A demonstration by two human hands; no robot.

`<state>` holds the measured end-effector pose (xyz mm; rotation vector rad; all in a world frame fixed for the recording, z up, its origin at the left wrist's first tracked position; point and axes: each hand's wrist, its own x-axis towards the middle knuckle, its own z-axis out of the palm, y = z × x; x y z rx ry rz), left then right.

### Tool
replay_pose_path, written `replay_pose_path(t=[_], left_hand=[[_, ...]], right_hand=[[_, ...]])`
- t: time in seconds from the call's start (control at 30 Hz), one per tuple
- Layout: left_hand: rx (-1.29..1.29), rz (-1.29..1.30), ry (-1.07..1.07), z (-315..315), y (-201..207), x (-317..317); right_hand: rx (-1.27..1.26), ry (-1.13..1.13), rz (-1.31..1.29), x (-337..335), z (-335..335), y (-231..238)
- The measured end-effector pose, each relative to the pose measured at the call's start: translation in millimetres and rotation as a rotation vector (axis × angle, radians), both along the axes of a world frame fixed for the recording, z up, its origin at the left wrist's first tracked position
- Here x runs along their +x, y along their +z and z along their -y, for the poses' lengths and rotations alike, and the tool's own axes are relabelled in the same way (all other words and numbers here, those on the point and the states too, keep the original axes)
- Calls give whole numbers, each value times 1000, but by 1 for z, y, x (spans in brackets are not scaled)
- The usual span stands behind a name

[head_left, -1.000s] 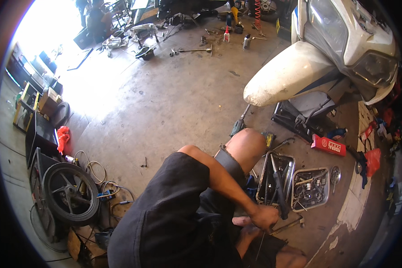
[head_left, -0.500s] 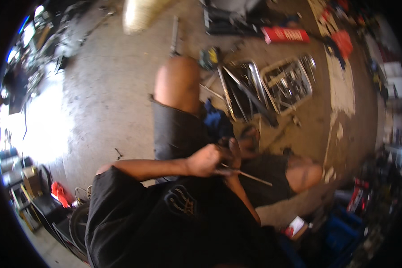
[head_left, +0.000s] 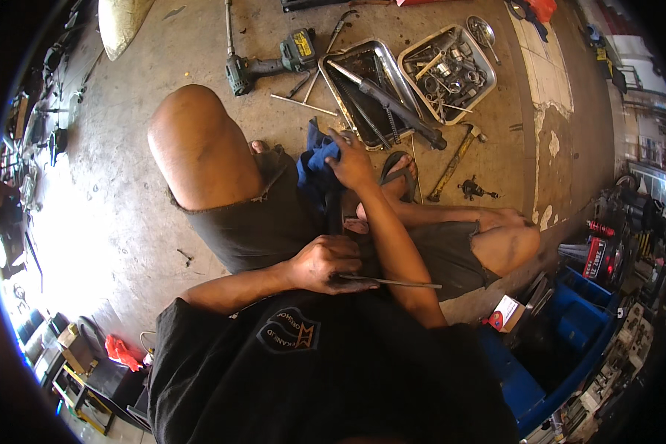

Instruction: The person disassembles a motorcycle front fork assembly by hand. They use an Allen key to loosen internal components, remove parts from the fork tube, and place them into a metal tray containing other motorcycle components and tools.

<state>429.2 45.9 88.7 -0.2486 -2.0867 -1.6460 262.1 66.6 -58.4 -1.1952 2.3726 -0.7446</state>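
My left hand (head_left: pixel 325 264) is closed in front of my shirt, with a thin metal rod (head_left: pixel 403 283) sticking out of it to the right. Farther forward, between my legs, my right hand (head_left: pixel 351 161) grips a crumpled blue cloth (head_left: pixel 315 164). A dark, tube-like part (head_left: pixel 334 213) runs between the cloth and my left hand; the cloth covers its far end. Whether my left fingers also wrap this part, I cannot tell. Just beyond my right hand, a metal tray (head_left: pixel 383 50) holds a dark shock-absorber-like tube (head_left: pixel 396 107) and a long spring (head_left: pixel 359 118).
A second tray (head_left: pixel 488 85) holds several small metal parts. A hammer (head_left: pixel 453 163) and a small dark part (head_left: pixel 478 189) lie right of my foot. A cordless impact wrench (head_left: pixel 270 65) and T-handle wrench (head_left: pixel 305 103) lie ahead. A blue crate (head_left: pixel 522 392) stands at lower right.
My hands were close together; my right hand has moved forward and now grips the blue cloth. The rod has swung from slanting to nearly level. The view has shifted, and my left knee appears farther left.
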Motion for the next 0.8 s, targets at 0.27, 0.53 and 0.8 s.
replay_pose_path(t=[0.27, 0.53, 0.8], left_hand=[[-16, -143, 169, -7, 18, 21], [-34, -195, 308, -16, 35, 41], [52, 16, 468, -15, 16, 32]], right_hand=[[327, -44, 151, -3, -23, -85], [674, 350, 455, 6, -51, -154], [566, 345, 358, -2, -46, -102]])
